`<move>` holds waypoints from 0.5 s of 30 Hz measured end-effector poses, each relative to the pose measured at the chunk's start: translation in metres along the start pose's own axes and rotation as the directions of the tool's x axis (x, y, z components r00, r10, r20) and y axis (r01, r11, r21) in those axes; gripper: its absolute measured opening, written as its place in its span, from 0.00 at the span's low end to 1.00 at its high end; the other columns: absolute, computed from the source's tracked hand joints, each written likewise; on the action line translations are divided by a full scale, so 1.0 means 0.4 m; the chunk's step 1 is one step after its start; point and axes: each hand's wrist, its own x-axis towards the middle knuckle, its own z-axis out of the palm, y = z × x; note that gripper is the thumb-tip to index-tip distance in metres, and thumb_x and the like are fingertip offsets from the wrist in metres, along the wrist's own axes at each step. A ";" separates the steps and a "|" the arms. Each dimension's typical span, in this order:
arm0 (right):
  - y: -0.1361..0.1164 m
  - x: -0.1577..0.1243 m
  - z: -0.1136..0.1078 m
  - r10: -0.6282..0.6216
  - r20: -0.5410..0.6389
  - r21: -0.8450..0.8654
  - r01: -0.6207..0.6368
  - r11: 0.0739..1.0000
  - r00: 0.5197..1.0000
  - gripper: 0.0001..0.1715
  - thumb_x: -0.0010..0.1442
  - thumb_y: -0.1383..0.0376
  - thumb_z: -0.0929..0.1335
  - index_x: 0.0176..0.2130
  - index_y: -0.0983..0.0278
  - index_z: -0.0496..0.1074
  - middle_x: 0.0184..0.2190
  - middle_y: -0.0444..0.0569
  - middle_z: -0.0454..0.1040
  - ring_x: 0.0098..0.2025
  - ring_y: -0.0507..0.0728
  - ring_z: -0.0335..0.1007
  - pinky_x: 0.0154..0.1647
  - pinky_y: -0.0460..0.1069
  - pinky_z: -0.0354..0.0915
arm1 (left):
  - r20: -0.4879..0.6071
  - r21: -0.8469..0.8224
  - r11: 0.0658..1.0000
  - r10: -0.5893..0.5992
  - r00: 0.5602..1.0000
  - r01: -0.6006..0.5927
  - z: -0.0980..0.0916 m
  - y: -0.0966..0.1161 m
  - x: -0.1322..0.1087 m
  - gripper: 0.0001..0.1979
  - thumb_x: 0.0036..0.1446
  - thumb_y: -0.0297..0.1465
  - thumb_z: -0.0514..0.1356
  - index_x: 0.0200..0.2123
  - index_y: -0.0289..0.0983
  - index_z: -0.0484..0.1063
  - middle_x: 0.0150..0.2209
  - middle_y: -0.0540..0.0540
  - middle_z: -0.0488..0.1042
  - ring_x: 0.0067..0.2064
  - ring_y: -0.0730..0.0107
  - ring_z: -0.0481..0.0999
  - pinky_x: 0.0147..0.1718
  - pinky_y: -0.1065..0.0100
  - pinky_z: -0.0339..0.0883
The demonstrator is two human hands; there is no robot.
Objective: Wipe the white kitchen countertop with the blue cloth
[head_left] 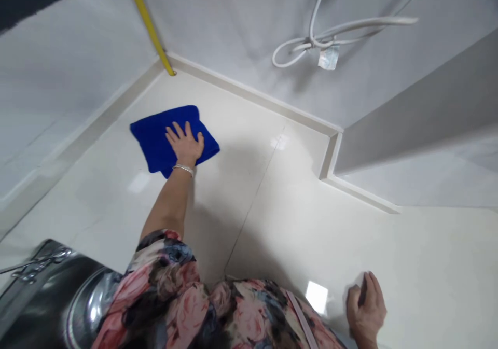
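A folded blue cloth (155, 139) lies on the glossy white surface (241, 183) at the left, near the corner. My left hand (185, 144) rests flat on top of it with the fingers spread, a bracelet at the wrist. At the lower right is my right hand (366, 305), above or against the same white surface; its fingers are bent, with a gap between thumb and fingers and nothing visible in it.
A metal sink-like basin (50, 297) with a faucet part is at the lower left. A yellow pipe (146, 19) meets the surface at the corner. Coiled white cables (307, 45) hang on the wall. Low edging (252, 96) follows the walls and a jutting corner at the right.
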 end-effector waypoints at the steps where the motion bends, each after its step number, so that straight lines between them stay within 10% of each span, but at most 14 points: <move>1: 0.000 0.001 0.002 0.000 -0.003 0.002 0.000 1.000 1.000 0.35 0.72 0.55 0.64 0.68 0.73 0.70 0.67 0.70 0.71 0.66 0.78 0.72 0.66 0.74 0.71 | -0.001 0.003 0.999 0.047 0.999 -0.047 0.018 0.025 -0.023 0.42 0.74 0.49 0.51 0.78 0.25 0.52 0.82 0.30 0.36 0.81 0.34 0.26 0.75 0.30 0.24; 15: 0.013 0.015 0.048 -0.047 -0.086 0.032 0.050 0.998 0.995 0.33 0.72 0.55 0.63 0.65 0.73 0.72 0.66 0.70 0.72 0.65 0.74 0.72 0.65 0.71 0.71 | 0.195 -0.070 0.843 0.536 0.822 -0.533 0.171 0.293 -0.539 0.39 0.70 0.45 0.52 0.78 0.33 0.57 0.82 0.37 0.40 0.82 0.32 0.30 0.78 0.31 0.28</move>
